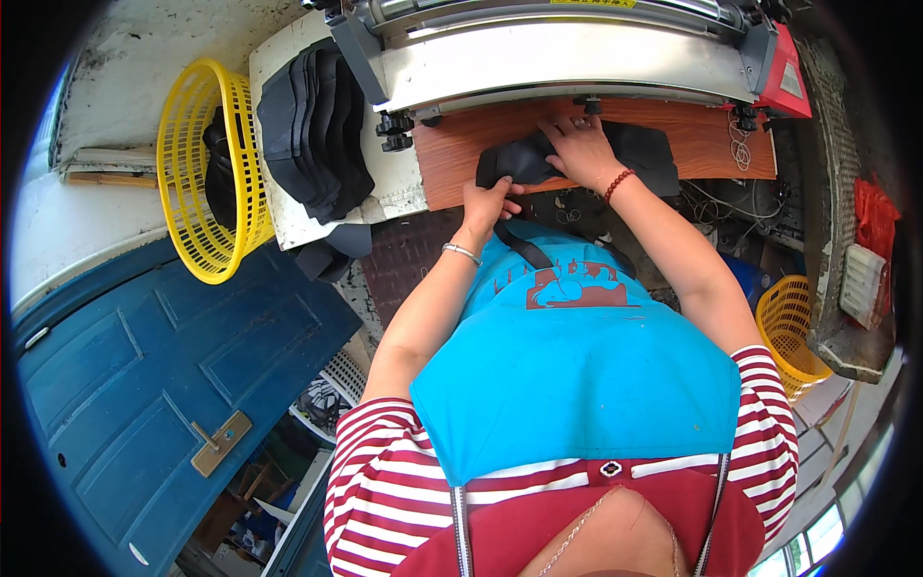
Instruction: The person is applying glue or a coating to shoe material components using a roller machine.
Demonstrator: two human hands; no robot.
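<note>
A dark, flexible cut piece (519, 162) lies bent along the front edge of a wood-grain board (447, 154). My left hand (488, 202) pinches its near left corner, thumb on top and fingers curled. My right hand (581, 152) rests over the middle, its fingers stretched toward the machine and thumb apart. More black material (642, 156) shows to the right of that hand; whether it is the same piece is hidden under the hand. Just beyond my fingertips stands a roller machine (567, 58) with a pale metal plate and black knobs.
Overlapping black cut pieces (312, 130) lie on a white surface at the left. Beside them a yellow basket (178, 183) holds more black pieces. Another yellow basket (793, 322) stands low at the right, near loose wires (721, 207). A blue door (144, 385) is at the lower left.
</note>
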